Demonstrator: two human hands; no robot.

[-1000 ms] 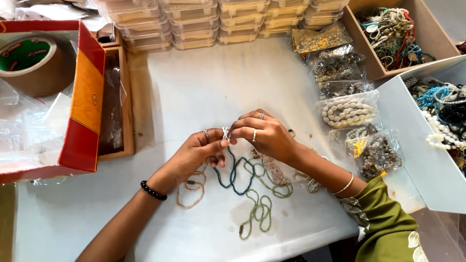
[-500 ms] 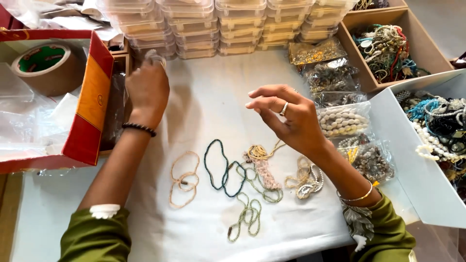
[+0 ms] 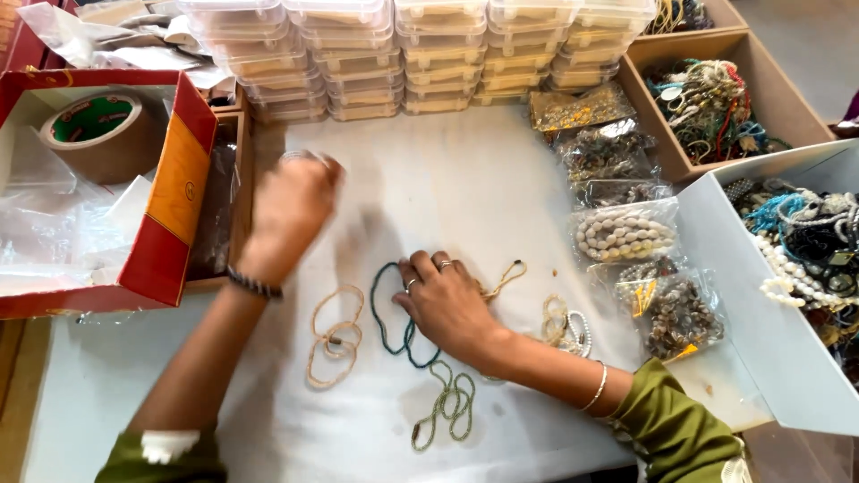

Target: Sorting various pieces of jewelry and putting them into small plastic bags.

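My right hand (image 3: 443, 300) lies palm down on a tangle of bead strands on the white table (image 3: 447, 179), its ringed fingers touching a dark teal strand (image 3: 380, 313). A green bead strand (image 3: 447, 407) trails below the hand, and a tan cord (image 3: 506, 277) runs out to its right. A beige loop (image 3: 333, 338) lies to its left. My left hand (image 3: 291, 210) is raised and blurred above the table's left side, near a wooden tray (image 3: 242, 152). Something pale shows at its fingertips, but I cannot make out a grip.
A red cardboard box (image 3: 170, 224) holding a brown tape roll (image 3: 94, 130) stands at the left. Stacked clear plastic boxes (image 3: 403, 54) line the back. Bags of beads (image 3: 622, 234) lie to the right, beside a wooden tray of jewellery (image 3: 716, 107) and an open white box (image 3: 743, 295).
My right hand has dropped from above the table onto the strands. My left hand has come away from the wooden tray toward the table's middle.
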